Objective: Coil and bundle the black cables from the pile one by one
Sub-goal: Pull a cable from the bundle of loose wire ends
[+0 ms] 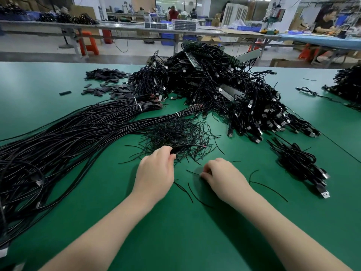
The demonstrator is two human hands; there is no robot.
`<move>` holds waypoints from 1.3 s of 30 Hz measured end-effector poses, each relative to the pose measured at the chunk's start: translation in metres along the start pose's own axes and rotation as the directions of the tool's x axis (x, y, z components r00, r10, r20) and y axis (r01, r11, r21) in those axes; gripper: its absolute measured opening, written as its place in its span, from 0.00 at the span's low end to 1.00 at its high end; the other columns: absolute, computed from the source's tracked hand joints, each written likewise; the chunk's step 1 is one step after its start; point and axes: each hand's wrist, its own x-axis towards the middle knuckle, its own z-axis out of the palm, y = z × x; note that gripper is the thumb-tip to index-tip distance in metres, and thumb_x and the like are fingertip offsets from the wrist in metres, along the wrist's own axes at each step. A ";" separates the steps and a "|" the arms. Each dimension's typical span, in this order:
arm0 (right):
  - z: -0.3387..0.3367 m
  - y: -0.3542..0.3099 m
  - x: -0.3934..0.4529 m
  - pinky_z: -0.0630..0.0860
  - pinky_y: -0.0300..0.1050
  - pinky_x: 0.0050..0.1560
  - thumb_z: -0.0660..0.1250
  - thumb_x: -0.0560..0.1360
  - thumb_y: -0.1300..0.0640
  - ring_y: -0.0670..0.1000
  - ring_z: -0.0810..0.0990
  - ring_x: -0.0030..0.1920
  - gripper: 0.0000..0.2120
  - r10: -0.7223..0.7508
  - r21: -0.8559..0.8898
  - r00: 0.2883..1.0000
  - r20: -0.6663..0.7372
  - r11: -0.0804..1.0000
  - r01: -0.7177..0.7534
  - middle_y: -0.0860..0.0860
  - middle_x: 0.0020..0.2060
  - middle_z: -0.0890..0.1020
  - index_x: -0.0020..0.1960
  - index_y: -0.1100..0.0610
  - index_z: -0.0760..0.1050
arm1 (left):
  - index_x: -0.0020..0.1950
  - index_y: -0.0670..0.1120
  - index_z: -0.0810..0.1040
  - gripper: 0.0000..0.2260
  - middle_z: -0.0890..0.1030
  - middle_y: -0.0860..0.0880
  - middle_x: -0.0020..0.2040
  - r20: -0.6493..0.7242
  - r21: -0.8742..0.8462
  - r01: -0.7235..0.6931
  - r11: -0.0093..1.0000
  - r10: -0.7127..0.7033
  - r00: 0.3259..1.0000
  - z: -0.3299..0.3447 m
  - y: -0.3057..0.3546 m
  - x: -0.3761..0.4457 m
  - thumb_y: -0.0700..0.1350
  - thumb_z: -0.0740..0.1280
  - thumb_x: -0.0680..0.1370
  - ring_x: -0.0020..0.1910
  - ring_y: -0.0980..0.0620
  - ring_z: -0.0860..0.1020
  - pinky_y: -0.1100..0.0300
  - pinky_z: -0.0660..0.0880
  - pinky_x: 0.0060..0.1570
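While the left hand (156,169) grips a black cable (187,147) beside the twist-tie heap (175,133), the right hand (220,177) pinches a twist tie (192,172) at five o'clock of it.

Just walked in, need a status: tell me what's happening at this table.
A person works at a green table strewn with black cables. The left hand grips a few thin cable ends at the heap of short wire pieces. The right hand pinches one loose strand on the table. Nothing is coiled yet.
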 end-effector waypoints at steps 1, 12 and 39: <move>0.001 -0.001 -0.001 0.73 0.48 0.52 0.59 0.81 0.47 0.54 0.72 0.56 0.12 -0.051 -0.064 0.999 -0.007 0.997 0.050 0.51 0.53 0.74 0.56 0.54 0.74 | 0.42 0.46 0.67 0.10 0.68 0.55 0.32 -0.003 -0.006 -0.002 1.000 0.002 1.000 0.000 0.000 0.000 0.43 0.57 0.83 0.31 0.50 0.68 0.54 0.60 0.37; -0.048 -0.030 -0.014 0.74 0.48 0.45 0.62 0.80 0.51 0.53 0.78 0.49 0.07 -0.326 -0.086 0.933 -0.153 0.945 0.316 0.46 0.47 0.82 0.54 0.45 0.77 | 0.49 0.42 0.78 0.08 0.79 0.50 0.39 0.042 0.027 -0.096 0.995 0.095 0.995 0.005 0.002 -0.001 0.44 0.62 0.81 0.39 0.45 0.76 0.50 0.71 0.43; -0.036 -0.029 0.001 0.67 0.48 0.49 0.67 0.76 0.56 0.50 0.77 0.44 0.04 -0.334 -0.020 0.909 -0.250 0.940 0.340 0.43 0.35 0.80 0.44 0.47 0.78 | 0.49 0.43 0.84 0.04 0.79 0.47 0.33 0.000 0.080 -0.217 0.973 0.217 0.976 0.002 0.015 -0.005 0.40 0.70 0.76 0.32 0.42 0.76 0.54 0.70 0.33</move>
